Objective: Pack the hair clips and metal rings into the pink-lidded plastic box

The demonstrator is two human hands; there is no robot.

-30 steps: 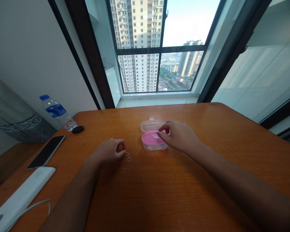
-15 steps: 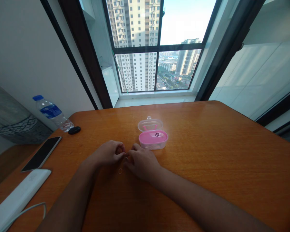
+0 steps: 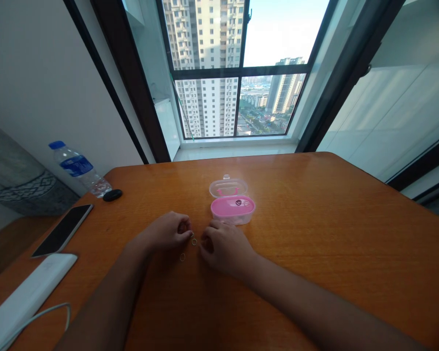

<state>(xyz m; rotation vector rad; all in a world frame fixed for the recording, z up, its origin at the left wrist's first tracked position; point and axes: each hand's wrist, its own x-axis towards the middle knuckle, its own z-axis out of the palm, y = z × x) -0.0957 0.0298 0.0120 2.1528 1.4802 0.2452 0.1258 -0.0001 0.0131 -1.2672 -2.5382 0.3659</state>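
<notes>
Pink plastic case [image 3: 232, 206] stands open on the worktop [image 3: 314, 243] beyond both half-closed hands: left hand [image 3: 164, 232] at the small rings [image 3: 193, 242], right hand [image 3: 225, 249] just beside them, any grip indeterminate.

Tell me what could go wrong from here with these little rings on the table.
The small rings lie loose on the wooden table right by the left hand and right hand, so a stray finger could flick one away. The open pink plastic case sits close beyond the right hand; a bump might knock off the ring resting on it.
</notes>
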